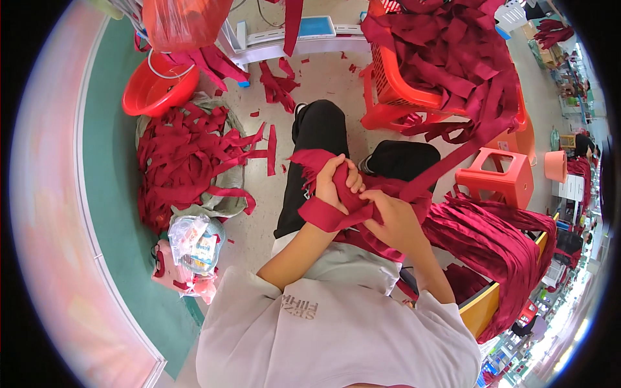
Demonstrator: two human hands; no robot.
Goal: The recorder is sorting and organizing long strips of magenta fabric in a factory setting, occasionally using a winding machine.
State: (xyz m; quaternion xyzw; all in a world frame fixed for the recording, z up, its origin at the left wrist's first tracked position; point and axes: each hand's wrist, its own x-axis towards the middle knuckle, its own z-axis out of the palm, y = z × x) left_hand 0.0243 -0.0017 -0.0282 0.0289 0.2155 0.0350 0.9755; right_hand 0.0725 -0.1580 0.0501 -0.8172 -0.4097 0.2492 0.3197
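Over my lap, my left hand (336,184) is closed round a bundle of dark red fabric strips (312,160). The bundle's loose ends stick out beyond the fingers, and one strip loops under the wrist. Close beside it, my right hand (392,222) has its fingers closed on the same red fabric, with thumb and fingertips near the left fingers. How many strips each hand holds is hidden. A long strip (446,165) runs from the right hand's side up toward a heaped red plastic basket (414,92). More red fabric lies across my lap under the hands.
On the left, a sack (228,202) overflows with red strips, below a red basin (150,94). A bag with plastic wrapping (194,242) stands nearby. Right of me are a red stool (495,171) and long red strips (491,239) draped over a yellow-edged frame (480,310). Scraps litter the floor.
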